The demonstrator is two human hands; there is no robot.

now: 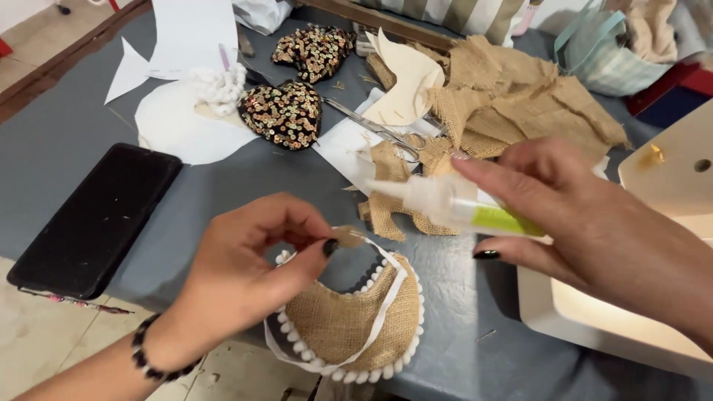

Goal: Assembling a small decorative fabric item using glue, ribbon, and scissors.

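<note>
Right hand (594, 223) gripping white glue tube (453, 206) with green label, nozzle pointing left, left hand (238, 275) pinching small burlap scrap (347, 237) over burlap bib (349, 319) with white trim, lying on grey table (59, 141), black phone (96, 219) at left, scissors (375, 130) behind.

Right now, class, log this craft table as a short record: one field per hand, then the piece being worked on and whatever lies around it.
Left hand: pinches a small burlap scrap between thumb and fingertip.
Right hand: holds a glue tube, nozzle pointing toward the scrap.
Workpiece: curved burlap piece edged with white pom-pom trim, at the table edge.
Behind: scissors, loose burlap pieces, two sequined shapes.
Left side: black phone lying flat.
Surface: grey table.
</note>
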